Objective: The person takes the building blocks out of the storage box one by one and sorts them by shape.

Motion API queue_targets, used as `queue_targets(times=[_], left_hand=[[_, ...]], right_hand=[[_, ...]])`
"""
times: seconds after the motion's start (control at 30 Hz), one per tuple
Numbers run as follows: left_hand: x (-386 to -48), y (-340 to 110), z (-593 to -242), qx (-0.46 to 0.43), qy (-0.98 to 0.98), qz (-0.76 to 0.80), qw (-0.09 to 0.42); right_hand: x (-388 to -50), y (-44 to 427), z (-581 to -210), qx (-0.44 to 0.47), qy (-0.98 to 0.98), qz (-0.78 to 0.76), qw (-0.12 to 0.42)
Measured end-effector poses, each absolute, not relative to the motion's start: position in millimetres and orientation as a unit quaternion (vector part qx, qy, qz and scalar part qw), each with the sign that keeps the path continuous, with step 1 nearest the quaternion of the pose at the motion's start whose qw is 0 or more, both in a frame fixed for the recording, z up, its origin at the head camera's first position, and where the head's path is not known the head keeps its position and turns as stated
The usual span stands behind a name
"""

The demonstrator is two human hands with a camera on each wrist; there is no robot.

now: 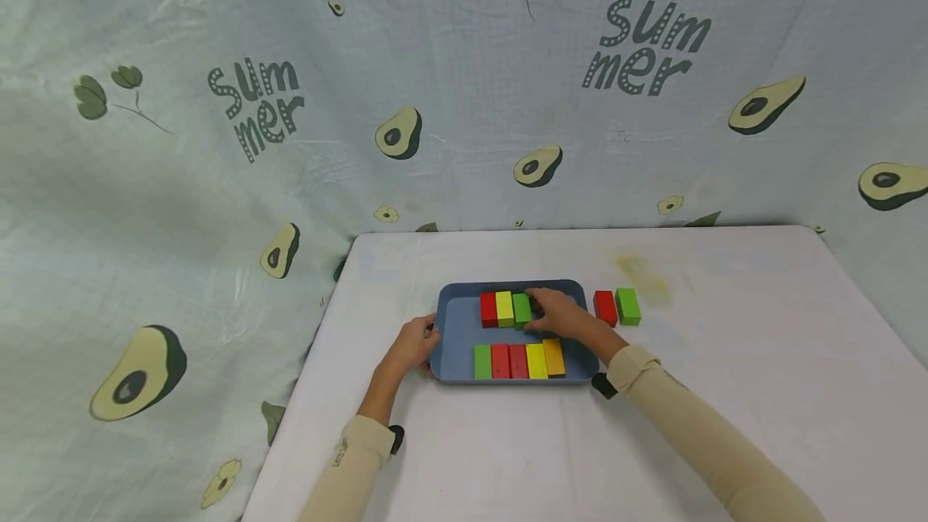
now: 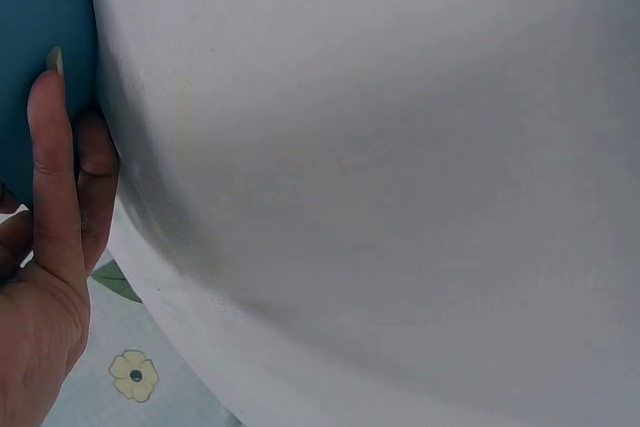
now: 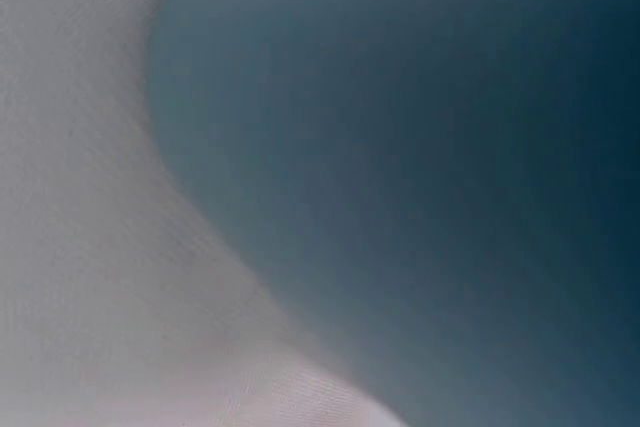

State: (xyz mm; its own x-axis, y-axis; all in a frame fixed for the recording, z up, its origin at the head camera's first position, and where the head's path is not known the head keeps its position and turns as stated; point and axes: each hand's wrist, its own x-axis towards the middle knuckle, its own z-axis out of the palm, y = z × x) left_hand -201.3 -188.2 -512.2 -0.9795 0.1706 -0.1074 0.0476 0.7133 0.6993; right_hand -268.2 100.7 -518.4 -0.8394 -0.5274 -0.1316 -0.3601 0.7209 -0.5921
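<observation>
The right hand [image 1: 561, 314] holds a green block [image 1: 521, 311] between thumb and fingers, one near each end, at the right end of the back row in the blue tray [image 1: 457, 322]. Beside it in that row stand a yellow block [image 1: 504, 308] and, leftmost, a red block [image 1: 489, 310]. The left hand [image 1: 412, 343] grips the tray's left end, with one finger lying nearly straight along its side in the left wrist view. In the front row, left to right, are a second green block [image 1: 482, 362], two red blocks [image 1: 509, 362], another yellow block [image 1: 536, 361] and a slightly skewed orange block [image 1: 554, 358]. On the bench [image 1: 507, 449], just right of the tray, lie one more red block [image 1: 605, 308] and a third green block [image 1: 628, 306].
</observation>
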Motion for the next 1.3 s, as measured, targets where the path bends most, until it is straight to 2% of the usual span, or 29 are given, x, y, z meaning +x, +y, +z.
queue_targets(times=[0.57,1.3], left_hand=[[-199,-189,-514,0.045,0.902,0.416,0.11],[-202,-190,-517,0.049,0.916,0.388,0.092]], right_hand=[[-264,111,-506,-0.235,0.909,-0.311,0.15],[-266,162,-477,-0.23,0.908,-0.327,0.125]])
